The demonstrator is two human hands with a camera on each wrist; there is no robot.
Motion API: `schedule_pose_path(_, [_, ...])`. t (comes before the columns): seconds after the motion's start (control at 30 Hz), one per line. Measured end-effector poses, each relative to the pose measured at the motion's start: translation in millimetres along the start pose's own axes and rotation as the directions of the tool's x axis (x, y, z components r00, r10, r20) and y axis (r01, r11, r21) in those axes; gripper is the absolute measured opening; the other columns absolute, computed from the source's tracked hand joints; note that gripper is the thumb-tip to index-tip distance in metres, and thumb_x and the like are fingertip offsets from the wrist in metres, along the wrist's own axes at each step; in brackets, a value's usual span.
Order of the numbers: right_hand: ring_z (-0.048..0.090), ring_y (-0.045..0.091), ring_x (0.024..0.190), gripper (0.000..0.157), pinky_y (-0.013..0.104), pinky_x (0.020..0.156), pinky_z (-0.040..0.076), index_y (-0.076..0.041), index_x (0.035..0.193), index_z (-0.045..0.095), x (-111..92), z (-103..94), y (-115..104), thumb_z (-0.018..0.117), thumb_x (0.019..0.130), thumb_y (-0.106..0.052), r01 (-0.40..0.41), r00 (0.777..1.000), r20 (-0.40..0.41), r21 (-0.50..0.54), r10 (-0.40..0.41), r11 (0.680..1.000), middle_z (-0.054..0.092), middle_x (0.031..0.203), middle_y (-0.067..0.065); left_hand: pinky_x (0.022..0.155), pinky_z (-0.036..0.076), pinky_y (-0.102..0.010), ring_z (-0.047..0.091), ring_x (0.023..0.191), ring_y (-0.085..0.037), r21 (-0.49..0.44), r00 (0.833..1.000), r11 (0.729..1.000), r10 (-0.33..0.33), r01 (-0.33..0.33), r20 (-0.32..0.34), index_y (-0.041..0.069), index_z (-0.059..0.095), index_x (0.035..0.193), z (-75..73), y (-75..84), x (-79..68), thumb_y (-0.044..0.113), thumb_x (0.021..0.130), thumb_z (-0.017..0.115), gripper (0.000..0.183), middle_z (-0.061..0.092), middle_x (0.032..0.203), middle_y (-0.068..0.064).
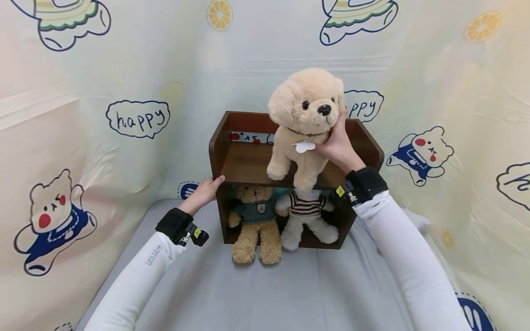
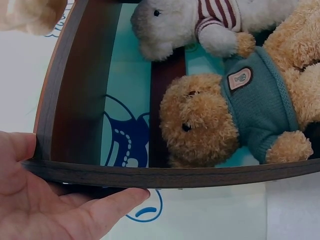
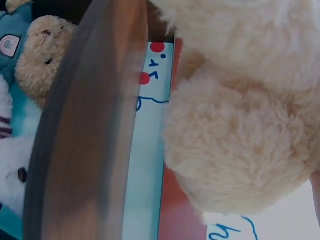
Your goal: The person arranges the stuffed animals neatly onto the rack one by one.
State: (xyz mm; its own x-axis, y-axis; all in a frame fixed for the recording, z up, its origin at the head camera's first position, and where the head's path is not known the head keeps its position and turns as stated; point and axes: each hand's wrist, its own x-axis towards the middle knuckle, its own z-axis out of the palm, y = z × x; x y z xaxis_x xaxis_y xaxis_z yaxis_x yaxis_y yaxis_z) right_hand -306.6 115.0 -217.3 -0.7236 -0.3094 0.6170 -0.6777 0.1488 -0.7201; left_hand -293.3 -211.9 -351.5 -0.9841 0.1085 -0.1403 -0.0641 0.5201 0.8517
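Cream plush dog [image 1: 306, 108] is held upright at the near side of the shelf [image 1: 244, 165], the right grip [image 1: 338, 143] clasping its neck; the left grip [image 1: 205, 192] holds the shelf's left edge, likely steadying it.

Fluffy plush covers the dog [image 1: 306, 118], while the shelf [image 1: 247, 163] looks smooth, wooden.

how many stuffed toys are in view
3: a dog in the right hand, a brown bear in the lower compartment of the shelf, and a striped-shirt toy beside the bear. Others could be hidden behind the shelf.
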Motion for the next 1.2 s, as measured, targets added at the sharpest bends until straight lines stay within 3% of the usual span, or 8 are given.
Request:
schedule_pose_path(0.17, [0.025,0.019,0.131,0.095,0.031,0.106,0.023,-0.009,0.135,0.000,16,10.8,0,0.066,0.069,0.009,-0.021,1.000,0.020,0.071,0.020,0.997,0.020,0.142,0.014,0.101,0.027,-0.055,0.028,0.129,-0.041,-0.009,1.000,1.000,-0.004,0.004,0.001,-0.004,0.008,0.143,0.0,0.6,0.1,0.042,0.099,0.024,0.066,0.016,0.146,-0.027])
schedule_pose_path(0.5, [0.026,0.015,0.130,0.094,0.026,0.105,0.022,-0.011,0.132,0.006,47,35.4,32,0.071,0.067,0.007,-0.051,0.998,0.031,0.107,0.048,0.993,0.025,0.141,0.009,0.102,0.027,-0.053,0.028,0.129,-0.040,-0.039,1.000,0.999,-0.003,0.003,-0.003,-0.003,0.009,0.144,-1.0,-1.6,0.9,0.043,0.099,0.024,0.066,0.017,0.147,-0.025])
schedule_pose_path(0.7, [0.025,0.022,0.131,0.098,0.027,0.106,0.021,-0.008,0.134,0.001,50,55.2,32,0.068,0.065,0.012,-0.088,0.995,0.068,0.158,0.078,0.983,0.022,0.142,0.016,0.102,0.028,-0.052,0.030,0.129,-0.040,-0.039,1.000,0.999,-0.013,0.013,-0.004,-0.005,0.012,0.143,-1.1,-0.4,-0.7,0.042,0.099,0.025,0.065,0.019,0.146,-0.026])
schedule_pose_path(0.9, [0.021,0.019,0.133,0.105,0.029,0.107,0.019,-0.012,0.138,-0.004,51,67.7,55,0.070,0.067,0.010,-0.098,0.992,0.094,0.124,0.086,0.987,0.017,0.145,0.013,0.101,0.029,-0.052,0.032,0.128,-0.039,-0.040,1.000,0.999,0.002,-0.002,-0.003,-0.004,0.015,0.142,-0.7,0.8,-1.0,0.042,0.099,0.024,0.063,0.024,0.144,-0.026])
schedule_pose_path(1.1, [0.020,0.019,0.133,0.100,0.031,0.107,0.020,-0.010,0.136,-0.001,47,71.0,67,0.070,0.069,0.011,-0.154,0.982,0.128,0.114,0.140,0.981,0.017,0.144,0.013,0.100,0.032,-0.052,0.036,0.125,-0.040,0.010,1.000,1.000,-0.013,0.013,-0.019,-0.008,0.021,0.139,0.0,0.9,-2.1,0.042,0.099,0.023,0.064,0.029,0.140,-0.028])
schedule_pose_path(1.2, [0.020,0.017,0.133,0.093,0.030,0.105,0.024,-0.010,0.137,0.002,46,68.8,71,0.063,0.071,0.014,-0.182,0.976,0.147,0.136,0.161,0.974,0.017,0.145,0.011,0.099,0.034,-0.051,0.038,0.122,-0.040,0.026,0.999,0.999,-0.023,0.024,-0.035,-0.009,0.024,0.138,-0.7,0.5,-3.4,0.042,0.099,0.023,0.064,0.032,0.138,-0.029])
